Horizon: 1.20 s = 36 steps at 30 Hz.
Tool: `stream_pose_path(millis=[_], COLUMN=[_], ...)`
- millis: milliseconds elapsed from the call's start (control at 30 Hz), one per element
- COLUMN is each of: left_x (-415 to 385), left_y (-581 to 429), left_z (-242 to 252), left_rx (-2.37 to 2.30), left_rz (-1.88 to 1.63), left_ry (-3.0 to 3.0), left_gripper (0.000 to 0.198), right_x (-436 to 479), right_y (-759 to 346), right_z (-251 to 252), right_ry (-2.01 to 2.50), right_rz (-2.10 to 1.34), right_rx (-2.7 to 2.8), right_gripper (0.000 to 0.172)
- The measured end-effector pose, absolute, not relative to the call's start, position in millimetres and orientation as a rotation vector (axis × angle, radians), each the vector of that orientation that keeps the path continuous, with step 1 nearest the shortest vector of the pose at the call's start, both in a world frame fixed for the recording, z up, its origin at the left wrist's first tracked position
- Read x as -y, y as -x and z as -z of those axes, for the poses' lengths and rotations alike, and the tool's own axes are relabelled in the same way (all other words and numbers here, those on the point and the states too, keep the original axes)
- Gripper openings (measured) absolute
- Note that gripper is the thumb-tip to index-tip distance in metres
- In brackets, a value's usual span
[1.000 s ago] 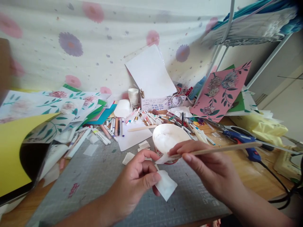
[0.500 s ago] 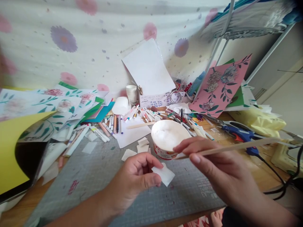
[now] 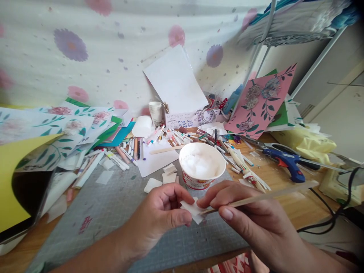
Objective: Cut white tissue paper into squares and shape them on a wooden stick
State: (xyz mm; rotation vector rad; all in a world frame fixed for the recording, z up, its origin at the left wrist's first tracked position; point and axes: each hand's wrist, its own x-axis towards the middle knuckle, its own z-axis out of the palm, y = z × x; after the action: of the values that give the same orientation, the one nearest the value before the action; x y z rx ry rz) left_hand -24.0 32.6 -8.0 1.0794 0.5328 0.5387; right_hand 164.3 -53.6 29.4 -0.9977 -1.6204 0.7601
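My left hand (image 3: 166,216) pinches a small white paper piece (image 3: 196,217) above the grey cutting mat (image 3: 113,212). In my right hand (image 3: 250,216) is a thin wooden stick (image 3: 264,195), whose lower end meets the paper piece. My right fingertips are also close to or on the paper; exact contact is unclear. Just behind both hands stands a paper bowl (image 3: 196,182) with white material inside. Several white paper squares (image 3: 153,185) lie on the mat left of the bowl.
Markers (image 3: 118,160) and a wooden stick (image 3: 167,149) lie behind. At the right are a blue glue gun (image 3: 284,161), scissors (image 3: 295,149) and a black cable (image 3: 332,218). A yellow sheet (image 3: 17,182) stands at the left, a pink flower picture (image 3: 263,100) at the back right.
My right hand has moved down and left from beside the bowl, bringing the stick's tip to the paper piece. My left hand keeps its pinch. The view has shifted slightly.
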Motion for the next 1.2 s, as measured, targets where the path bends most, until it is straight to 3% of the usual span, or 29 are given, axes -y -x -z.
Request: stream_pose_path(millis=[367, 567, 767, 967, 1200], left_x=[-31, -30, -30, -32, -29], left_y=[23, 23, 23, 23, 25], left_z=[3, 7, 8, 7, -3], left_rx=[-0.575, -0.538, -0.502, -0.510, -0.642], left_rz=[-0.558, -0.514, -0.591, -0.600, -0.749], left_ry=[-1.189, -1.180, -1.093, -1.114, -1.700], left_gripper=[0.012, 0.026, 0.012, 0.016, 0.007], right_x=[47, 48, 49, 49, 53], right_y=[-160, -160, -162, -161, -164], right_z=[-20, -21, -21, -25, -22], right_ry=[1.013, 0.904, 0.942, 0.934, 0.898], right_rz=[-0.777, -0.798, -0.706, -0.684, -0.841], right_rx=[1.444, 1.428, 1.519, 1.544, 1.478], right_gripper=[0.014, 0.019, 0.019, 0.016, 0.018])
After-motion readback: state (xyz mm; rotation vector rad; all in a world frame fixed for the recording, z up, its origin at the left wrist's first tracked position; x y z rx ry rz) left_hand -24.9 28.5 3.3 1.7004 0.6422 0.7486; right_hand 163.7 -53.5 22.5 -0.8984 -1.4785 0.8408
